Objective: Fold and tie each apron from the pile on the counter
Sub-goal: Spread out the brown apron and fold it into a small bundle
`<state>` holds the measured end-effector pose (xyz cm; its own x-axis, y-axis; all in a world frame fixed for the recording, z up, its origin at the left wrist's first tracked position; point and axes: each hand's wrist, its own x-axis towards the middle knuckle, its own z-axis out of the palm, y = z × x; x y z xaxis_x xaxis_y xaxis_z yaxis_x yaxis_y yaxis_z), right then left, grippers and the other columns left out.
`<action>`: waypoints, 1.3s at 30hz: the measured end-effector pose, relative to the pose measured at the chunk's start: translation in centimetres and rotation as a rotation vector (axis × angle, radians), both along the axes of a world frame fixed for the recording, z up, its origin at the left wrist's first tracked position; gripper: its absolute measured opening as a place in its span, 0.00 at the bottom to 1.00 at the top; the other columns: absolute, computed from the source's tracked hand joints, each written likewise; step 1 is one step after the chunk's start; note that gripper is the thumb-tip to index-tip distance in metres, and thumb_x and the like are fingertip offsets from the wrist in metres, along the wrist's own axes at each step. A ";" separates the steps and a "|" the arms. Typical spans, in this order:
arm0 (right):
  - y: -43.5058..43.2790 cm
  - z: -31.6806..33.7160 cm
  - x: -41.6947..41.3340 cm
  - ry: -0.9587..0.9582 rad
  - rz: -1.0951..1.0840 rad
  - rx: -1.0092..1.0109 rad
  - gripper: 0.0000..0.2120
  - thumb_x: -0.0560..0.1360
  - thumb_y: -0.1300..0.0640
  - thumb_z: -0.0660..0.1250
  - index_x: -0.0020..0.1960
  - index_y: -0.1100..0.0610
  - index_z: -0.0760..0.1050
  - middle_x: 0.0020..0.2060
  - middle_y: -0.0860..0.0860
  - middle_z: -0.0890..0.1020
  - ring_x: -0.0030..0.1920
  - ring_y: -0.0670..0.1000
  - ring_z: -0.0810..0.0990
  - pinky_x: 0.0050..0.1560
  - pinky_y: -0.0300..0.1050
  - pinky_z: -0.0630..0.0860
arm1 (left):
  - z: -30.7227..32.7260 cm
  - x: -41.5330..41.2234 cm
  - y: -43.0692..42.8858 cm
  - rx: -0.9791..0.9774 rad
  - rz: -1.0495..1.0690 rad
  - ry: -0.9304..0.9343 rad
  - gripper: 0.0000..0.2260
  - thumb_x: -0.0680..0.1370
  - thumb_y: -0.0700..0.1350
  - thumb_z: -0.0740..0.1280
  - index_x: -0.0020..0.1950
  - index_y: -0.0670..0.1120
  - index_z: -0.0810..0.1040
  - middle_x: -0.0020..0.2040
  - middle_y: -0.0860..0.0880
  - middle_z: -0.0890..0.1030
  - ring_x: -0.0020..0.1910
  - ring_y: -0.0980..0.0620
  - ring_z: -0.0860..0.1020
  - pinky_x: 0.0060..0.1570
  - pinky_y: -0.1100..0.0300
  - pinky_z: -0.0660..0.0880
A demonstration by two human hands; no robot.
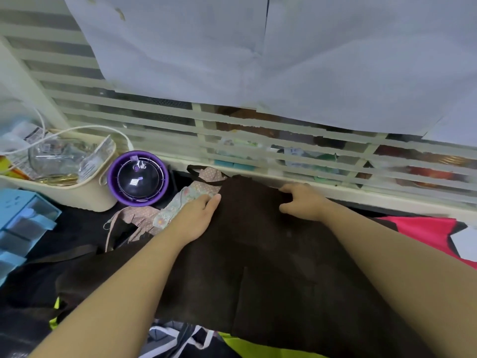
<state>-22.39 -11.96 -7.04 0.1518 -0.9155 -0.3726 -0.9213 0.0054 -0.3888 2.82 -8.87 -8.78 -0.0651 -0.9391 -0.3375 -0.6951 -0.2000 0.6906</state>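
The brown apron [258,254] lies spread flat in the middle. The left hand [198,215] presses its far left corner with straight fingers. The right hand [302,200] curls round the far edge, probably to pull it smooth before folding.

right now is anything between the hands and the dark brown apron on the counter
Nothing visible. Both hands are already on the dark brown fabric apron: the left hand lies flat at its far left corner, the right hand curls round its far edge.
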 end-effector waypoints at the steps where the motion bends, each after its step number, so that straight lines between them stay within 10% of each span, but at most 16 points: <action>1: -0.2 0.2 0.0 -0.026 0.004 -0.007 0.26 0.74 0.53 0.68 0.70 0.54 0.68 0.65 0.53 0.74 0.63 0.53 0.72 0.59 0.45 0.70 | 0.4 -0.1 0.0 0.015 -0.012 0.016 0.19 0.82 0.56 0.53 0.59 0.45 0.76 0.57 0.51 0.78 0.58 0.53 0.73 0.52 0.63 0.62; 6: -0.3 1.3 0.1 -0.144 0.074 -0.062 0.14 0.76 0.56 0.67 0.60 0.51 0.73 0.53 0.47 0.75 0.56 0.50 0.75 0.52 0.40 0.68 | 1.9 -1.4 -1.1 -0.078 -0.027 0.047 0.10 0.82 0.49 0.59 0.59 0.47 0.75 0.46 0.60 0.74 0.48 0.63 0.73 0.38 0.80 0.63; 10: 0.2 2.0 0.7 -0.177 0.135 -0.162 0.06 0.79 0.56 0.64 0.55 0.50 0.75 0.47 0.43 0.75 0.48 0.44 0.74 0.49 0.38 0.67 | 2.6 -3.0 -1.8 -0.150 -0.061 0.027 0.19 0.81 0.49 0.61 0.72 0.48 0.69 0.65 0.52 0.75 0.64 0.53 0.71 0.47 0.77 0.58; 15: 0.2 2.1 0.8 -0.188 0.133 -0.177 0.02 0.78 0.53 0.64 0.48 0.48 0.75 0.42 0.42 0.76 0.46 0.45 0.75 0.46 0.39 0.70 | 2.9 -4.2 -2.8 -0.194 0.072 0.230 0.20 0.78 0.45 0.68 0.69 0.50 0.72 0.59 0.57 0.73 0.60 0.60 0.71 0.61 0.68 0.64; 21: 1.0 2.8 -1.1 -0.057 0.136 0.013 0.20 0.75 0.46 0.68 0.62 0.55 0.75 0.55 0.50 0.78 0.56 0.52 0.77 0.54 0.43 0.70 | 2.6 -3.4 -2.9 -0.265 0.129 0.361 0.15 0.77 0.35 0.66 0.59 0.51 0.74 0.50 0.53 0.83 0.53 0.57 0.78 0.50 0.71 0.69; 24: 2.1 2.8 -3.0 0.188 0.139 0.064 0.27 0.75 0.51 0.69 0.71 0.53 0.67 0.63 0.51 0.76 0.60 0.52 0.75 0.57 0.41 0.69 | 2.8 -2.5 -2.9 -0.247 0.114 0.305 0.15 0.77 0.33 0.64 0.57 0.51 0.73 0.46 0.56 0.82 0.51 0.56 0.78 0.50 0.66 0.70; 30: 4.6 3.6 -5.5 0.295 0.047 -0.062 0.12 0.75 0.56 0.68 0.58 0.54 0.77 0.52 0.53 0.80 0.50 0.53 0.78 0.52 0.49 0.77 | 5.1 -2.1 -3.1 -0.273 -0.004 -0.115 0.05 0.78 0.41 0.66 0.45 0.51 0.73 0.43 0.52 0.79 0.43 0.51 0.79 0.47 0.55 0.74; 33: 6.7 4.2 -6.2 0.396 -0.005 -0.147 0.09 0.75 0.58 0.65 0.54 0.55 0.79 0.49 0.54 0.81 0.48 0.55 0.79 0.48 0.51 0.78 | 6.4 -2.7 -1.3 -0.012 0.124 0.235 0.03 0.83 0.43 0.58 0.55 0.48 0.70 0.52 0.48 0.78 0.37 0.51 0.82 0.41 0.54 0.78; 36: 8.7 4.8 -6.5 0.560 -0.154 -0.263 0.11 0.77 0.55 0.61 0.54 0.56 0.78 0.50 0.56 0.81 0.50 0.58 0.79 0.43 0.47 0.74 | 6.2 -2.1 0.2 0.355 0.190 0.718 0.22 0.84 0.47 0.55 0.77 0.54 0.53 0.75 0.52 0.60 0.54 0.41 0.80 0.50 0.38 0.76; 39: 10.0 5.5 -6.8 0.509 -0.304 -0.134 0.12 0.79 0.57 0.58 0.58 0.58 0.76 0.51 0.57 0.81 0.48 0.58 0.81 0.44 0.45 0.75 | 5.5 -0.8 0.6 0.425 0.167 0.881 0.29 0.82 0.49 0.58 0.78 0.59 0.47 0.79 0.54 0.48 0.66 0.36 0.71 0.59 0.24 0.62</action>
